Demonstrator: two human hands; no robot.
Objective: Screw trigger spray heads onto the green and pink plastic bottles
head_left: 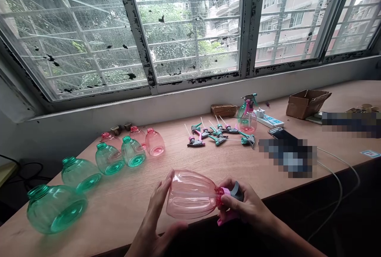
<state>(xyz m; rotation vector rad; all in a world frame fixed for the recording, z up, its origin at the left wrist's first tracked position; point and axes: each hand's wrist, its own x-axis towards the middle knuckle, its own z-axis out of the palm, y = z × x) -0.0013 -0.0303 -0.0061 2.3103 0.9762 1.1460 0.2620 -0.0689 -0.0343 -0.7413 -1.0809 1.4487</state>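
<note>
A clear pink spray bottle [192,195] lies sideways in the air at the table's front edge, its base toward my left hand [159,205]. The fingers of that hand are stretched out along the base, with the thumb apart below; the hand looks open, touching rather than gripping. My right hand [244,205] is closed round the pink and grey trigger spray head [236,191] at the bottle's neck. How far the collar sits on the thread is partly hidden by my fingers.
Green bottles [56,209] and pink bottles [154,142] without heads stand at left. Several loose spray heads [218,136] lie at the back middle, near two headed bottles [248,121]. Right are a power strip [269,119], cardboard box [306,104], phone [287,140] and white cable [341,193].
</note>
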